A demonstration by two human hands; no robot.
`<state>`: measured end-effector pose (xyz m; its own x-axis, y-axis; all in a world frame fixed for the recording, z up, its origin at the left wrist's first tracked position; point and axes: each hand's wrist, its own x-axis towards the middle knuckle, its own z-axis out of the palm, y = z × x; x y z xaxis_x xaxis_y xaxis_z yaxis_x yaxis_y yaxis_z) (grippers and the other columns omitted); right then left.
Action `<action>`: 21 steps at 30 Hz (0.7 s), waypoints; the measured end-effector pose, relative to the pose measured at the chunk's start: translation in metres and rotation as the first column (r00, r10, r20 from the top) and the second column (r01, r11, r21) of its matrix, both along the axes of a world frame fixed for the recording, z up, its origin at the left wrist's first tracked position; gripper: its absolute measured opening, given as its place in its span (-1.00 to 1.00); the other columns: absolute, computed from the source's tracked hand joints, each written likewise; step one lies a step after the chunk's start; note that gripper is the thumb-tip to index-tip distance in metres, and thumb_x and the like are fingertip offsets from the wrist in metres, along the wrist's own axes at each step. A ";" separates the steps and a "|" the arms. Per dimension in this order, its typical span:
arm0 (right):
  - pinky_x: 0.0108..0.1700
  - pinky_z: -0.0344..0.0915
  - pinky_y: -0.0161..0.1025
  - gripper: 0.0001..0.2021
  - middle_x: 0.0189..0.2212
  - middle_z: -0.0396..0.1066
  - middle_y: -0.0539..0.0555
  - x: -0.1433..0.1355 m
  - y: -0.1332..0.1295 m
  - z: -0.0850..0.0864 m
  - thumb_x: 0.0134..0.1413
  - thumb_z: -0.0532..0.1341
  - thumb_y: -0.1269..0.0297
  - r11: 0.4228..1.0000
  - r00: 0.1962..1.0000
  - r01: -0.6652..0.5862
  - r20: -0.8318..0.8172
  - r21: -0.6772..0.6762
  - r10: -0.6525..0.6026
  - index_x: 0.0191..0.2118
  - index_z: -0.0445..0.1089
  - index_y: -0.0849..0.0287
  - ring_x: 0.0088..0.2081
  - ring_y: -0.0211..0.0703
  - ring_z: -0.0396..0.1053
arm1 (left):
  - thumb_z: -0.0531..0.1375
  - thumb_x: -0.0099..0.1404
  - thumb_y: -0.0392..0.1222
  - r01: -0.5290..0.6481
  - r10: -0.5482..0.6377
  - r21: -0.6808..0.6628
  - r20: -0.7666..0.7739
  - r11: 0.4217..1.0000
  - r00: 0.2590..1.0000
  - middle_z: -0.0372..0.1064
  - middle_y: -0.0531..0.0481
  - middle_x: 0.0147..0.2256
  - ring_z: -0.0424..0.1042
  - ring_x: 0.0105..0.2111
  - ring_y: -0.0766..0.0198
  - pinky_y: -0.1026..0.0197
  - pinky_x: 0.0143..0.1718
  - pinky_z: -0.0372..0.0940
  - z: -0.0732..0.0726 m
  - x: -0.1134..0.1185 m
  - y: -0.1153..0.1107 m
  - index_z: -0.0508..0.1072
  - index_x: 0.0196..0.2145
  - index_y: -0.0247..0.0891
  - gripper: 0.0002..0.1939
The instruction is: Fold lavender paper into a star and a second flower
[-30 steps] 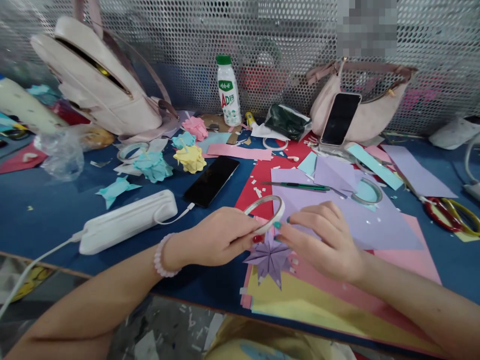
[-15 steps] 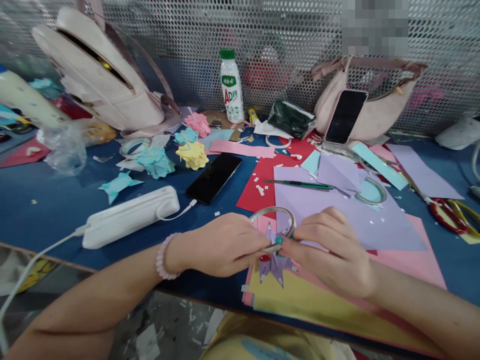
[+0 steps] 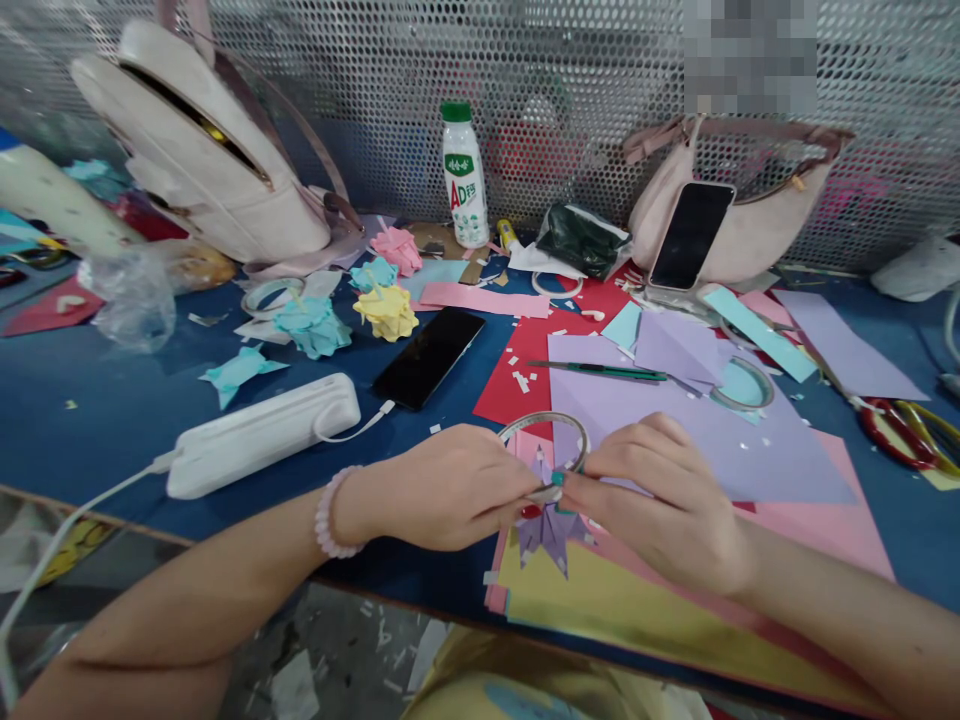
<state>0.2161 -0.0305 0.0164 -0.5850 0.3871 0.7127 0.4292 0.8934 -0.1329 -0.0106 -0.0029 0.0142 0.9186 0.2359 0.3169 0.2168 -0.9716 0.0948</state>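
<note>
A roll of tape (image 3: 551,420) is held upright between my two hands, above a purple folded paper star (image 3: 547,545). My left hand (image 3: 457,490) is closed on the roll's near left side. With thumb and finger, my right hand (image 3: 660,500) pinches at the roll's near edge, close to the left fingertips; whether a loose tape end is between them cannot be made out. Small pale pieces stick to the star's points. Under it lie yellow paper (image 3: 600,600) and pink paper (image 3: 832,520).
Purple sheets (image 3: 772,450) and a green pen-like tool (image 3: 600,371) lie ahead. Leftward are a phone (image 3: 429,358), a white power bank (image 3: 262,435) and folded paper pieces (image 3: 311,325). A bottle (image 3: 465,190) stands behind. Scissors (image 3: 896,432) lie right; a second tape roll (image 3: 742,384) is nearer.
Both hands stay at nearly the same place, with the fingertips shifted very slightly at the tape roll. The view has moved a little; nothing else visibly differs.
</note>
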 end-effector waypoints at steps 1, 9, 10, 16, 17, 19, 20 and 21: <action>-0.35 0.10 -0.21 -0.88 -0.42 0.45 0.03 0.000 0.000 0.000 0.23 0.16 0.46 1.000 1.000 0.003 -0.003 -0.022 -0.003 -0.31 0.43 0.21 -0.38 -0.24 0.32 | -0.24 0.49 -0.23 -0.001 0.001 0.002 0.000 1.000 1.000 0.39 0.01 -0.52 0.27 -0.57 0.26 0.19 -0.46 0.22 0.000 0.000 0.000 0.33 -0.35 -0.29 -0.58; -0.33 0.14 -0.22 -0.95 -0.41 0.45 0.02 0.001 0.001 0.001 0.22 0.18 0.44 0.997 0.999 -0.027 -0.030 -0.066 0.025 -0.24 0.39 0.22 -0.38 -0.25 0.33 | -0.22 0.47 -0.24 -0.034 0.034 0.002 0.009 0.999 0.999 0.42 -0.02 -0.48 0.30 -0.55 0.24 0.18 -0.44 0.25 0.000 -0.001 0.000 0.31 -0.28 -0.28 -0.66; -0.33 0.14 -0.22 -0.94 -0.41 0.45 0.02 0.001 0.001 0.000 0.21 0.17 0.46 0.997 0.999 -0.034 -0.028 -0.066 0.032 -0.24 0.38 0.21 -0.38 -0.25 0.34 | -0.22 0.47 -0.24 -0.032 0.032 0.003 0.006 0.999 0.999 0.42 -0.01 -0.49 0.30 -0.55 0.23 0.18 -0.44 0.24 0.000 -0.001 -0.001 0.31 -0.29 -0.28 -0.65; -0.35 0.09 -0.21 -0.85 -0.43 0.44 0.02 0.001 0.000 -0.001 0.25 0.10 0.49 0.998 1.000 -0.029 0.002 -0.053 0.030 -0.30 0.37 0.19 -0.41 -0.25 0.30 | -0.27 0.48 -0.23 -0.015 0.015 -0.001 -0.030 1.000 0.999 0.38 0.00 -0.54 0.26 -0.58 0.24 0.18 -0.48 0.19 0.001 0.001 -0.001 0.31 -0.37 -0.28 -0.57; -0.35 0.09 -0.21 -0.84 -0.43 0.43 0.02 0.001 0.000 0.000 0.26 0.09 0.48 0.998 0.999 -0.032 0.009 -0.050 0.032 -0.30 0.37 0.18 -0.41 -0.25 0.30 | -0.27 0.49 -0.22 -0.019 0.019 -0.001 -0.031 1.000 0.999 0.39 0.00 -0.53 0.26 -0.58 0.24 0.18 -0.49 0.19 0.001 0.001 -0.001 0.31 -0.35 -0.28 -0.57; -0.36 0.09 -0.21 -0.81 -0.44 0.42 0.03 0.001 -0.001 0.000 0.29 0.05 0.47 0.998 0.999 -0.046 0.021 -0.053 0.047 -0.30 0.37 0.19 -0.40 -0.25 0.29 | -0.27 0.49 -0.22 -0.025 0.025 -0.002 -0.033 1.000 0.999 0.39 -0.01 -0.52 0.26 -0.57 0.24 0.18 -0.49 0.18 0.001 0.001 -0.001 0.32 -0.33 -0.28 -0.57; -0.36 0.10 -0.22 -0.80 -0.44 0.42 0.03 0.001 -0.001 0.001 0.30 0.02 0.48 0.997 0.998 -0.054 0.024 -0.059 0.056 -0.29 0.36 0.20 -0.40 -0.25 0.29 | -0.28 0.49 -0.22 -0.025 0.025 -0.003 -0.035 1.000 0.999 0.39 0.00 -0.52 0.26 -0.57 0.24 0.18 -0.49 0.17 0.001 0.001 -0.001 0.32 -0.34 -0.28 -0.57; -0.36 0.10 -0.22 -0.78 -0.44 0.42 0.04 0.000 -0.001 0.001 0.30 0.00 0.49 0.996 0.998 -0.061 0.024 -0.068 0.063 -0.29 0.36 0.22 -0.39 -0.25 0.29 | -0.28 0.49 -0.22 -0.023 0.023 -0.005 -0.038 1.000 0.999 0.38 0.00 -0.53 0.25 -0.57 0.25 0.19 -0.50 0.17 0.001 0.001 -0.001 0.31 -0.35 -0.27 -0.57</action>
